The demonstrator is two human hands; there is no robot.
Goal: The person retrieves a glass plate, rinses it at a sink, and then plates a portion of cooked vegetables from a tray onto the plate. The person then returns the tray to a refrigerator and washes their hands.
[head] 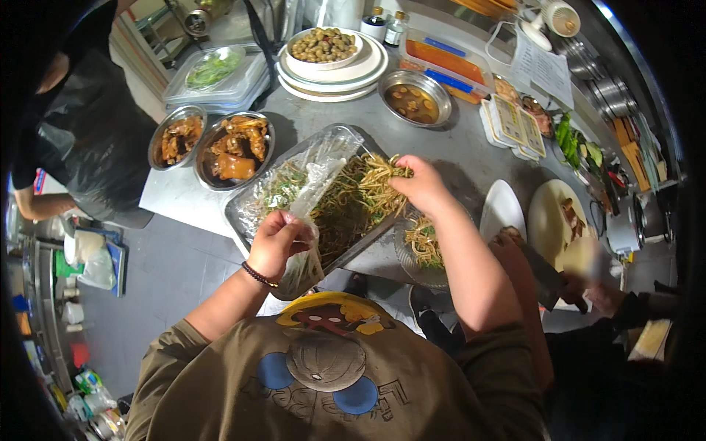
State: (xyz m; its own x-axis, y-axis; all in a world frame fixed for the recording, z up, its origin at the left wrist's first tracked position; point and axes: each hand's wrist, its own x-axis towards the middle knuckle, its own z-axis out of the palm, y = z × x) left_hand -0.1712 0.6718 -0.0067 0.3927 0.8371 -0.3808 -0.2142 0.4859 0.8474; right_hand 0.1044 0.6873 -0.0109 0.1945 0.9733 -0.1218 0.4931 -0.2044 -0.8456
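Observation:
A rectangular metal tray [353, 252] of noodles with greens lies at the steel table's near edge. Clear plastic film [317, 184] covers its left part, and my left hand [281, 242] grips the film's near edge. A clump of noodles [380, 184] is held by my right hand [422, 184] over the tray's right side. Below that hand stands a ribbed clear glass plate [405, 253] with more noodles on it, partly hidden by my right forearm.
Steel bowls of braised meat [234, 165] stand left of the tray. Behind are stacked white plates [331, 82], a steel bowl of brown liquid [411, 102] and a plastic container of red contents [449, 60]. A co-worker [94, 127] stands left; another person's hands [595, 295] are at right near oval plates.

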